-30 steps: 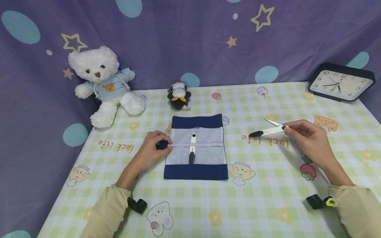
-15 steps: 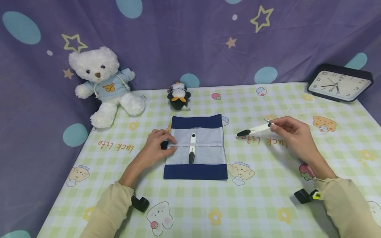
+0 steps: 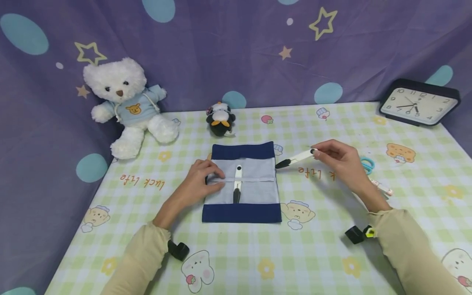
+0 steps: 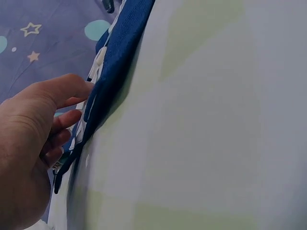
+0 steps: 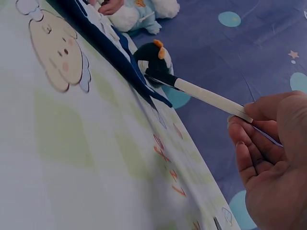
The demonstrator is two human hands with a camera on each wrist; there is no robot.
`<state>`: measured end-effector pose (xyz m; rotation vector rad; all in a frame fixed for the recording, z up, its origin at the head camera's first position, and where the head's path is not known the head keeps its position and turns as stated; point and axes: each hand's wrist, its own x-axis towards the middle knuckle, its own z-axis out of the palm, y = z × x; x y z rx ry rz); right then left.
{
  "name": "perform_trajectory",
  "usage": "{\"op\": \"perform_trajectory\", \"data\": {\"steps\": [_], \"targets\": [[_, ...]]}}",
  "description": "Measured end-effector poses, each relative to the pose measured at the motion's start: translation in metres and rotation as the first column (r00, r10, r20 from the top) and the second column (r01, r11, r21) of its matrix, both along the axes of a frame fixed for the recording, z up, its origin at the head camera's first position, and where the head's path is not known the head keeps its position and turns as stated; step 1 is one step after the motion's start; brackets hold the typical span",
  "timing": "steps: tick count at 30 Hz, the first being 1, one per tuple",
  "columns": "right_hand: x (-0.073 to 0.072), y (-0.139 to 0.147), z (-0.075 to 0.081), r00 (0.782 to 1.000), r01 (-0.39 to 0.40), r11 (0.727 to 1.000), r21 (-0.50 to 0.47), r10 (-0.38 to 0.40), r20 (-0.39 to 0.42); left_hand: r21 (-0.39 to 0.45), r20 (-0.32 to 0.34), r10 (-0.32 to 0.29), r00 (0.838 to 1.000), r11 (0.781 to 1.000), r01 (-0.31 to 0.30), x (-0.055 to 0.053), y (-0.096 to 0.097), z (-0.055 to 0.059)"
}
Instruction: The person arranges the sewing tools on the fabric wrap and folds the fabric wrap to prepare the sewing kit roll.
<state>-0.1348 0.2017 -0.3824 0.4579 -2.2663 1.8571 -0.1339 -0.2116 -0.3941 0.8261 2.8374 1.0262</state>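
Navy-and-grey pouch (image 3: 258, 192) spread flat mid-frame, presumably to expose the inside. Left hand (image 3: 193, 180), left of centre: fingers loosely bent, thumb apart, at pouch edge; looks like steadying, no grip visible. Right hand (image 3: 337, 159), right of centre: pinches one end of a white tool (image 3: 300, 157), likely keeping its black end free. Second tool (image 3: 239, 171) lies mid-pouch, crossing the band (image 3: 258, 180).

Site: homelike tabletop corner, child's-room style; actual dwelling or staged set, cannot tell. Evidence: starred, spotted purple drape (image 3: 239, 49) hung at back and sides; cartoon-printed checked tablecloth (image 3: 306, 262); white teddy bear (image 3: 133, 111), penguin toy (image 3: 220, 119), desk clock (image 3: 420, 103) set toward rear.
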Motion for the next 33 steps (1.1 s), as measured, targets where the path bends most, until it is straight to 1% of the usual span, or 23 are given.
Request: {"op": "perform_trajectory", "data": {"steps": [4,10,15,22,27,33], "targets": [[-0.008,-0.012,-0.002,0.999,-0.032,0.999,-0.027,0.032,-0.017,-0.008,-0.01,-0.001,1.0,1.0,0.001,-0.001,0.001,-0.001],[-0.019,-0.03,-0.004,0.998,-0.065,0.997,-0.032,0.064,-0.029,-0.011,-0.023,-0.014,1.0,1.0,0.014,-0.002,0.002,-0.001],[-0.028,-0.047,-0.005,0.996,-0.084,0.996,-0.028,0.083,-0.024,-0.006,-0.024,-0.018,1.0,1.0,0.017,-0.002,0.003,-0.001],[-0.038,-0.075,-0.006,0.991,-0.13,0.991,-0.04,0.13,-0.013,-0.014,-0.043,-0.023,0.999,1.0,0.022,-0.002,0.003,-0.002],[-0.044,-0.094,-0.005,0.988,-0.156,0.988,-0.025,0.156,0.001,-0.016,-0.056,-0.024,0.998,1.0,0.023,-0.002,0.004,-0.001],[-0.048,-0.108,-0.005,0.981,-0.194,0.981,-0.014,0.194,0.015,-0.019,-0.059,-0.026,0.998,1.0,0.025,-0.002,0.004,-0.002]]}}
